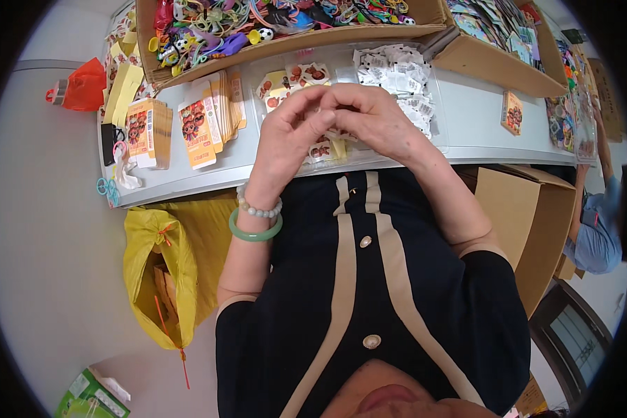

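Observation:
Over a transparent plastic tray (439,83) on the table, my left hand (292,125) and my right hand (380,124) meet with curled fingers and thumbs pressed close together. Whatever lies between the fingertips is hidden or too small to name. Beneath and beyond the hands are cards with reddish cartoon figures (308,74) on a yellowish backing. To their right, small white printed packets (397,73) form a heap in the tray. Left of the hands, flat orange cartons (198,129) stand fanned in a row, with another stack of orange cartons (143,132) beside it.
A cardboard box of small colourful toys (292,40) stands at the back, beside a box of cards (501,63). One orange carton (512,113) lies on the right. Teal-handled scissors (107,187) rest at the left edge. A yellow sack (153,279) sits below; another person (599,230) is at far right.

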Motion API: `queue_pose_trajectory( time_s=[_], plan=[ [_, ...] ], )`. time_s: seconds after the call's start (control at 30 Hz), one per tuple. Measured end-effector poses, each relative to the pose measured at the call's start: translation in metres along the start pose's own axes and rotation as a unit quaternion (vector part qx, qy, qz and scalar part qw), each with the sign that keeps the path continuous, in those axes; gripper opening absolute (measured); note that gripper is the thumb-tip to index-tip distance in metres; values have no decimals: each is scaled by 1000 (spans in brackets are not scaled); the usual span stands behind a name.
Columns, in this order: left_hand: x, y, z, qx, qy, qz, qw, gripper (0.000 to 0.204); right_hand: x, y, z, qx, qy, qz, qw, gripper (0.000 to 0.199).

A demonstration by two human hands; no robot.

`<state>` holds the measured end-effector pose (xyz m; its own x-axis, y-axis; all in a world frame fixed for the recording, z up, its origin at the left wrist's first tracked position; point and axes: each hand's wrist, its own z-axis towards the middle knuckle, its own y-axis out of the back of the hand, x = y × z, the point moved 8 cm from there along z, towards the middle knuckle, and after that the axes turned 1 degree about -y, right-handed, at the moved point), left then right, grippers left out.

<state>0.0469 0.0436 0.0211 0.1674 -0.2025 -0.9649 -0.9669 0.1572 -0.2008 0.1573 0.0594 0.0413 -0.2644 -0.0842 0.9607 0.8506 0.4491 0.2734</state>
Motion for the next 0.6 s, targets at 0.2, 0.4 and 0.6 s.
queue_pose_trajectory(
  time_s=[0.2,0.4,0.6],
  plan=[
    [-1,25,1,-32,5,-65,997,23,14,8,16,-89,94,-27,991,26],
    [-5,35,-1,-57,-19,11,998,14,-18,-21,22,75,-97,124,985,20],
    [-25,81,-6,-262,-53,262,927,9,-17,-14,18,17,-66,-20,997,8]
  ],
)
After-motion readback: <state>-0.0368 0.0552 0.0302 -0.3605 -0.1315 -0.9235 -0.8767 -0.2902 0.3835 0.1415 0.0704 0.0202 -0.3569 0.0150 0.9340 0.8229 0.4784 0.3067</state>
